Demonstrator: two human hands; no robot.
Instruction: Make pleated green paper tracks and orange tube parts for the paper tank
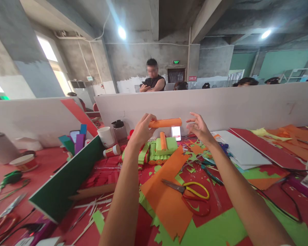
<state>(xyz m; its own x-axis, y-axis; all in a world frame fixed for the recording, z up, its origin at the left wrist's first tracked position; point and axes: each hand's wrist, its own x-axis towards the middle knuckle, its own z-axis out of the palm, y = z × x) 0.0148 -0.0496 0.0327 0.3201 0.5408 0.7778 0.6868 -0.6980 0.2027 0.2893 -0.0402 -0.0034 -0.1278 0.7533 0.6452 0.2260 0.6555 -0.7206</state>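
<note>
My left hand [144, 127] grips one end of an orange paper roll [168, 122], held level above the table. To the right of the roll's free end, my right hand [197, 127] is raised with its fingers apart and nothing in it. Below the roll sits a green paper model [159, 150] with a small orange tube [163, 140] on top. Scissors [186, 192] with yellow and red handles lie on an orange sheet [166, 201]. A lit phone [176, 133] stands behind the model.
Green paper scraps [215, 225] cover the front of the red table. A dark green board [69, 177] stands on edge at left, near paper cups [106, 136]. Pliers [212, 174] lie at right. A white partition [220, 106] runs behind; beyond it a person [154, 80] holds a phone.
</note>
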